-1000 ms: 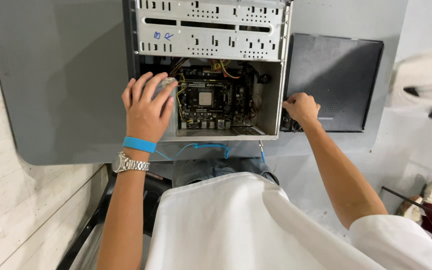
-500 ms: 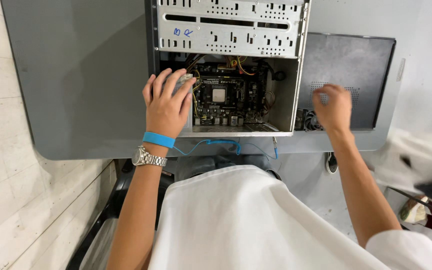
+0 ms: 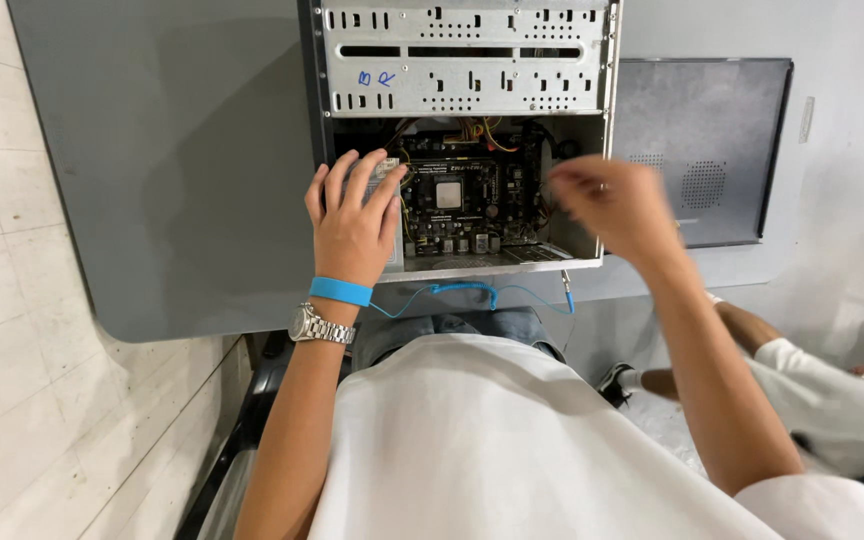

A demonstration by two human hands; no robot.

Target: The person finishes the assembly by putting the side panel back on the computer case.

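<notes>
An open computer case (image 3: 467, 60) lies on a grey table (image 3: 182, 170), with its motherboard (image 3: 452, 205) exposed. My left hand (image 3: 352, 225) rests with fingers spread on a silver-grey part at the case's left inner side. That wrist wears a blue strap (image 3: 340, 291) and a metal watch (image 3: 320, 326). My right hand (image 3: 612, 205) hovers blurred over the case's right wall, fingers drawn together. Whether it holds anything small is not visible.
A dark grey side panel (image 3: 702, 150) lies flat on the table right of the case. A thin blue coiled cable (image 3: 462, 290) runs along the table's near edge. Another person's arm and white sleeve (image 3: 812, 390) show at the lower right. Pale floor tiles (image 3: 12, 400) are at left.
My right hand has left the side panel and swung left to the case's right wall. My left hand stays on the silver part. The view has shifted slightly.
</notes>
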